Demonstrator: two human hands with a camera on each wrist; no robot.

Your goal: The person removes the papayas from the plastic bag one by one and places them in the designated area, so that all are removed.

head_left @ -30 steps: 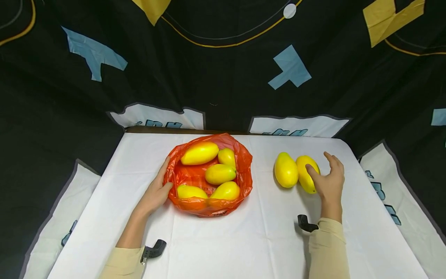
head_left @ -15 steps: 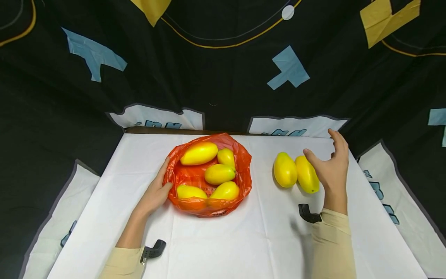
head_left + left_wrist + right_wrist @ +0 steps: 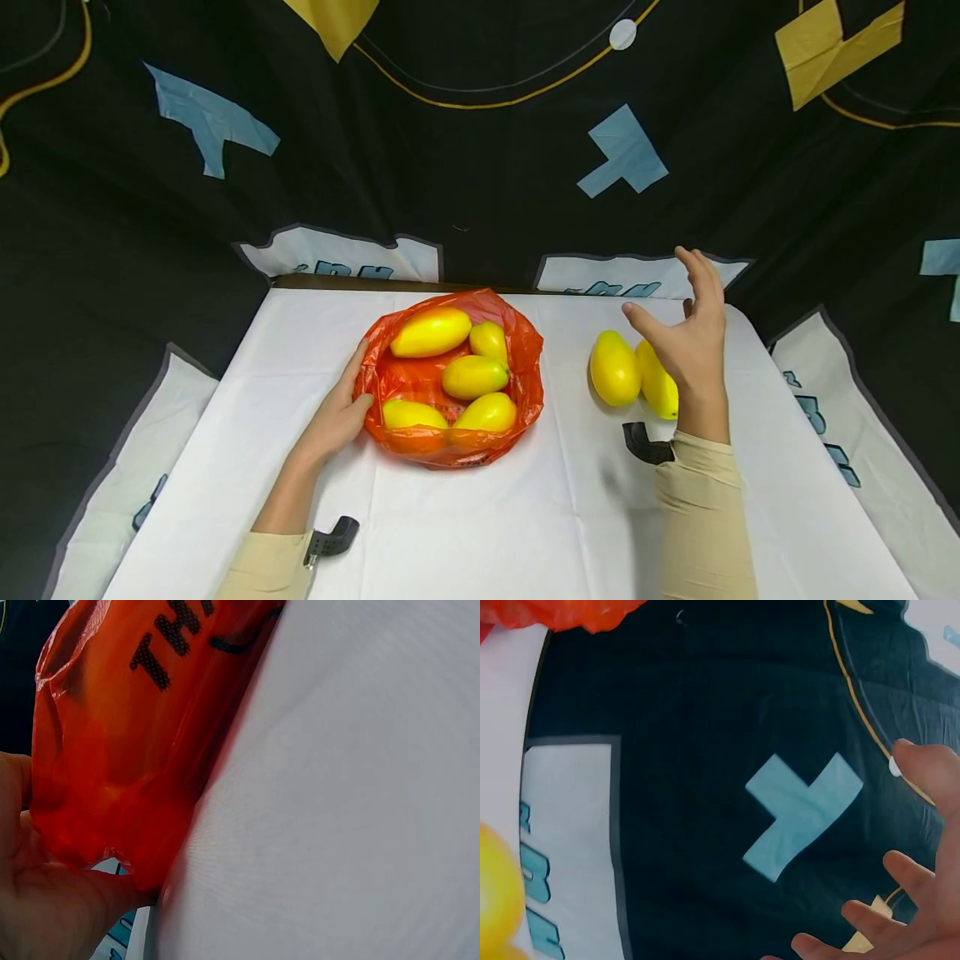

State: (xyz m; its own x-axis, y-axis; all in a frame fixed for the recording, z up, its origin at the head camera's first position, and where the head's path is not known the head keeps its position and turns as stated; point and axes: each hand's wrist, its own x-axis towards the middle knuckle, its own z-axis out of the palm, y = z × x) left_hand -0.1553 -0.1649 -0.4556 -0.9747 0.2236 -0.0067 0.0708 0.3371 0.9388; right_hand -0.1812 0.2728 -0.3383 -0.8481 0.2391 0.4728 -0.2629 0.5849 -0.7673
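Observation:
A red plastic bag (image 3: 390, 442) stands with its mouth wide on the white table, several yellow mangoes (image 3: 474, 377) inside. My left hand (image 3: 339, 417) holds the bag's left side; in the left wrist view the thumb (image 3: 112, 889) lies along the printed plastic and the other fingers are partly hidden behind it. Further right, two more mangoes lie side by side: the left mango (image 3: 615, 368) and the right mango (image 3: 656, 385), partly covered by my arm. My right hand (image 3: 690, 337) is raised over that one with fingers spread and nothing in its grasp.
The white-covered table (image 3: 465, 533) ends at a dark back edge (image 3: 352, 283). Behind it hangs a black cloth (image 3: 480, 183) with blue and gold shapes. A black strap-on mount (image 3: 647, 443) juts from the right wrist, another mount (image 3: 333, 537) from the left.
My right hand has lifted away from the right mango, first up and rightward, then back toward the left. The left hand and the bag stay in place.

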